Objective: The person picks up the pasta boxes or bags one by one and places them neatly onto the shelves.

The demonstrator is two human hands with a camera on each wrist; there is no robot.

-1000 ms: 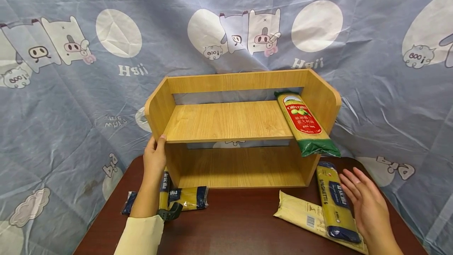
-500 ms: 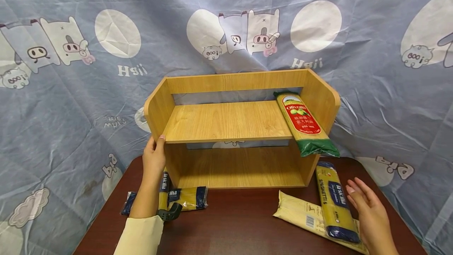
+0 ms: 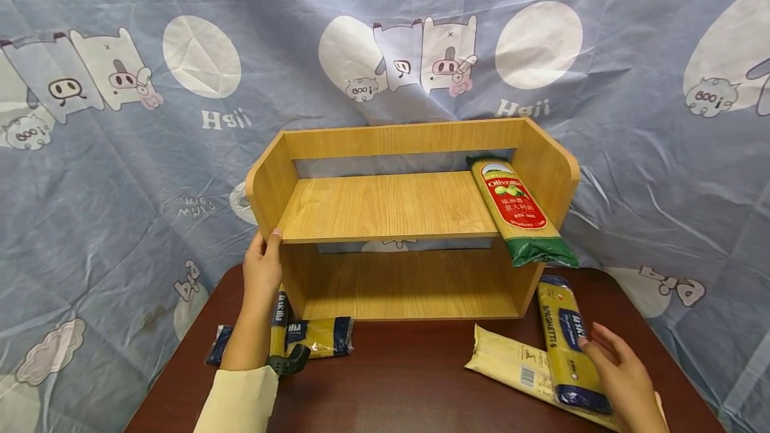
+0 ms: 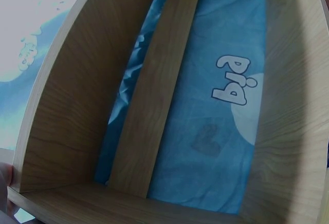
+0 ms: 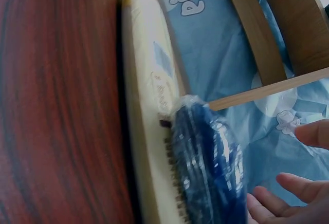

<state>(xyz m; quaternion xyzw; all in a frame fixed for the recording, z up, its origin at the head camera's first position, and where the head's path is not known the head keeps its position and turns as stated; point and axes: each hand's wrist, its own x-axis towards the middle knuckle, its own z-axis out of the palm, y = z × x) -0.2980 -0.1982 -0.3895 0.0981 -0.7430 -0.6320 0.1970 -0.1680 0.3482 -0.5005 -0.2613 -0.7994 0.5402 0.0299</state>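
My left hand [image 3: 263,262] grips the left side of a two-tier wooden shelf [image 3: 391,202], its thumb at the front edge of the upper board. In the left wrist view only a bit of that hand shows at the lower left, by the shelf panel [image 4: 61,106]. On the right, my right hand [image 3: 622,369] is beside a yellow and blue spaghetti pack [image 3: 565,333], the thumb overlapping its right edge. The right wrist view shows the fingers [image 5: 295,185] spread and bent a little next to the pack's blue end [image 5: 211,162]. A cream pack [image 3: 511,356] lies beneath the spaghetti pack.
A yellow, red and green pasta pack [image 3: 517,209] lies on the upper tier's right side, its green end jutting over the front edge. Yellow and blue packs [image 3: 321,336] lie at the shelf's left foot. A patterned blue cloth [image 3: 385,39] hangs behind the dark table [image 3: 391,379].
My right hand has moved down and nearer the spaghetti pack, its fingers bending more and its thumb coming over the pack's edge. The left hand and shelf have stayed in place.
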